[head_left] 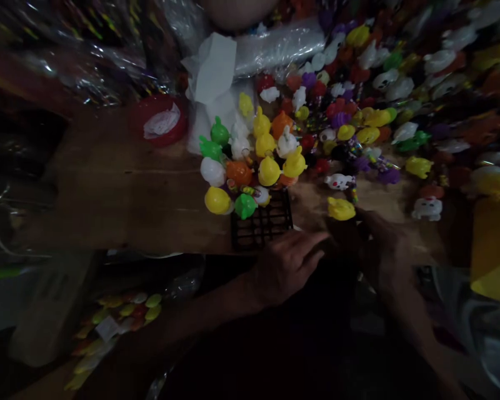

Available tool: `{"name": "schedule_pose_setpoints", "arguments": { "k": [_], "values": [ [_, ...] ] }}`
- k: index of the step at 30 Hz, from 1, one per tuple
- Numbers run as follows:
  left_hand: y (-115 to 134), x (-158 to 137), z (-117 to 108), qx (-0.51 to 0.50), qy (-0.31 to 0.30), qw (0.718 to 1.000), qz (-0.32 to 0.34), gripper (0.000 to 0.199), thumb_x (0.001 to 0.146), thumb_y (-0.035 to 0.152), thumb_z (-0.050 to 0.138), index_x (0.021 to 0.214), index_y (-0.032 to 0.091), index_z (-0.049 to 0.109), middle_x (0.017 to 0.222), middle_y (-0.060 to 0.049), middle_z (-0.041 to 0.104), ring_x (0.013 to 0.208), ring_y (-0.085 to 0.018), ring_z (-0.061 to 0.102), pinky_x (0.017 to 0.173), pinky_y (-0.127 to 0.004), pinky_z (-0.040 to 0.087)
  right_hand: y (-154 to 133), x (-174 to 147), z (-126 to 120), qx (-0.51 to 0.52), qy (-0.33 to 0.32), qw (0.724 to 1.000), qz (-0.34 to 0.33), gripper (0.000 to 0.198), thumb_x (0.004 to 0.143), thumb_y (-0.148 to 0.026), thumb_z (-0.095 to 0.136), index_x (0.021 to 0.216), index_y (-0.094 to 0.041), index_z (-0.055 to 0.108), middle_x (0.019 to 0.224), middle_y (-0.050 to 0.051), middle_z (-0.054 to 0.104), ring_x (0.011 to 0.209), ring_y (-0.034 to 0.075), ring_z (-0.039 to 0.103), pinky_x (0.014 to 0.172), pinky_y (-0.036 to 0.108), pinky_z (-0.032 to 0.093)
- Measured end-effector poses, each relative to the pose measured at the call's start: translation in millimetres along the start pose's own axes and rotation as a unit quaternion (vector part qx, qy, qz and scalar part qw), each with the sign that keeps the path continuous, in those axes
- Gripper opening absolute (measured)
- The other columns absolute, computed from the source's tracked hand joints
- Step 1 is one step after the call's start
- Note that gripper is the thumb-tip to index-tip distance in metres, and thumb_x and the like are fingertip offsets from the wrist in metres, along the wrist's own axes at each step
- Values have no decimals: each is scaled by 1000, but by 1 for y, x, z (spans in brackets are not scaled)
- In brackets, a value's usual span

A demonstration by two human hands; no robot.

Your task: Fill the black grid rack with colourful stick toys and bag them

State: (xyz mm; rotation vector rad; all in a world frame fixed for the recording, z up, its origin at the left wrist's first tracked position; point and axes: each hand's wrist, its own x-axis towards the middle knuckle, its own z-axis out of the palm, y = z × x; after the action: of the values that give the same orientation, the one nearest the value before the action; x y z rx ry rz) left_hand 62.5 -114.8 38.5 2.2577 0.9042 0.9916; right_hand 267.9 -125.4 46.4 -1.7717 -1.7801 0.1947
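My left hand (pixel 294 261) is at the table's front edge, just in front of a black grid tray (pixel 254 236). Its index finger and thumb point right, apart, with nothing visible between them. Small plastic animal-shaped toys in yellow, green, white and orange stand crowded over the tray, among them a yellow toy (pixel 269 170) and a green toy (pixel 245 206). My right hand (pixel 385 239) is dim and smeared, its fingertips close to a yellow animal toy (pixel 341 209) lying on the table. Whether they touch it I cannot tell. A white animal toy (pixel 338 181) lies just behind.
A large heap of coloured toys (pixel 366 116) covers the table's right and back. At the left stand a red bowl (pixel 179 125) with paper in it and a plastic-wrapped roll (pixel 281 47) behind. More toys (pixel 127 311) lie below the table (pixel 150 205) at lower left. Something yellow (pixel 494 250) is at far right.
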Motion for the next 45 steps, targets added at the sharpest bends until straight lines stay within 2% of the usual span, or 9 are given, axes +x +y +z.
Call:
{"name": "schedule_pose_setpoints", "arguments": {
  "k": [5, 12, 18, 22, 26, 31, 36, 41, 45],
  "values": [
    [-3, 20, 6, -105, -3, 986, -130, 49, 88, 42, 77, 125, 13, 61, 107, -9, 77, 95, -20, 75, 87, -30, 63, -17, -13, 16, 54, -8, 999, 0, 23, 93, -37, 51, 88, -22, 67, 67, 4, 65, 58, 19, 60, 52, 30, 42],
    [-8, -2, -12, -54, 35, 990, -127, 37, 97, 36, 65, 126, 15, 59, 120, -11, 74, 111, -21, 72, 96, -31, 60, -34, -19, 40, 100, -3, 991, -86, 19, 97, -27, 52, 79, -23, 58, 67, 0, 60, 55, 14, 56, 50, 25, 41],
    [-8, -13, -31, -59, 37, 987, -146, 27, 98, 29, 60, 124, 19, 62, 118, -7, 76, 107, -18, 73, 95, -27, 59, -53, -25, 55, 127, 8, 981, -148, 20, 98, -17, 49, 112, -21, 63, 84, 4, 69, 69, 17, 66, 60, 26, 53],
    [-5, -14, -22, -127, 42, 966, -220, 27, 97, 34, 61, 118, 18, 65, 111, -8, 78, 100, -19, 75, 88, -28, 62, -45, -40, 40, 132, 1, 982, -132, 31, 100, -20, 52, 130, -21, 62, 101, 8, 75, 83, 19, 72, 72, 29, 59],
    [-7, -21, -18, -177, 14, 948, -263, 41, 94, 35, 65, 131, 19, 60, 111, -7, 78, 82, -17, 77, 73, -24, 63, -38, -41, 23, 116, 49, 991, -49, 18, 96, -26, 64, 112, -23, 71, 91, 4, 77, 75, 18, 73, 67, 27, 59],
    [-9, -33, -47, -65, 3, 979, -194, 24, 95, 21, 63, 119, 22, 68, 103, -1, 80, 82, -14, 77, 69, -19, 62, -42, -11, 21, 114, 75, 990, -47, 14, 94, -26, 66, 104, -22, 74, 89, 4, 77, 74, 18, 71, 68, 29, 58],
    [16, -27, -112, 103, 40, 993, -48, 15, 99, 20, 60, 112, 25, 67, 103, 3, 78, 91, -11, 75, 84, -20, 60, -47, 11, 22, 74, 41, 993, -81, 13, 94, -26, 65, 100, -20, 75, 82, 3, 72, 67, 15, 66, 61, 27, 52],
    [17, 34, -165, 227, 42, 969, 85, 16, 102, 27, 55, 111, 26, 68, 107, 1, 77, 109, -20, 68, 102, -39, 54, -62, 31, 17, 57, -14, 992, -115, 13, 92, -20, 62, 98, -19, 74, 86, 5, 70, 71, 15, 64, 61, 26, 47],
    [-14, 91, -158, 244, -63, 955, 159, 25, 99, 30, 57, 116, 20, 71, 144, -2, 62, 146, -31, 44, 121, -53, 38, -76, 51, 26, 98, -33, 990, -98, 13, 90, -19, 62, 99, -19, 71, 91, 5, 72, 76, 17, 65, 69, 28, 49]
  ]
}}
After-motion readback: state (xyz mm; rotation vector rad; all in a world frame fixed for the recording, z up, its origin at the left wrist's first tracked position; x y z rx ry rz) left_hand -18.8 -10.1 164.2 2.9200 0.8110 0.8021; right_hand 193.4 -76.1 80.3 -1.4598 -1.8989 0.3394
